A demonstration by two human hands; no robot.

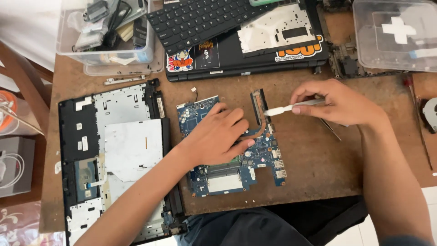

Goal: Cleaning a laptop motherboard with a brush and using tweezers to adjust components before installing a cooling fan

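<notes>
Left hand: my left hand (218,136) lies flat on the blue circuit board (227,177), fingers (234,116) spread and pressing down, gripping nothing.
Right hand: my right hand (337,102) has its fingers closed on a slim white pry tool (284,109), whose tip points at the copper heat pipe (258,109) just beyond my left fingertips.
Circuit board: on the brown worktop (314,159), under and below my left hand, its metal ports toward my right arm.
Clear tub: far beyond my left fingers, a see-through plastic tub (73,50) holds dark cables, small black parts and bits of paper.
Lidded box: beyond my right fingers, a clear box (364,50) with a white cross shape on its lid; its contents are too dim to tell.
Stickers: on the black laptop base (236,64) beyond both hands, a colourful cartoon sticker (181,61) and a dark portrait sticker (207,53) nearer my left side, an orange-and-white sticker (300,51) nearer my right.
Keyboard: a black keyboard (195,18) lies loose on that base.
Laptop shell: left of my left forearm, an opened black shell (114,155) with silver shielding.
</notes>
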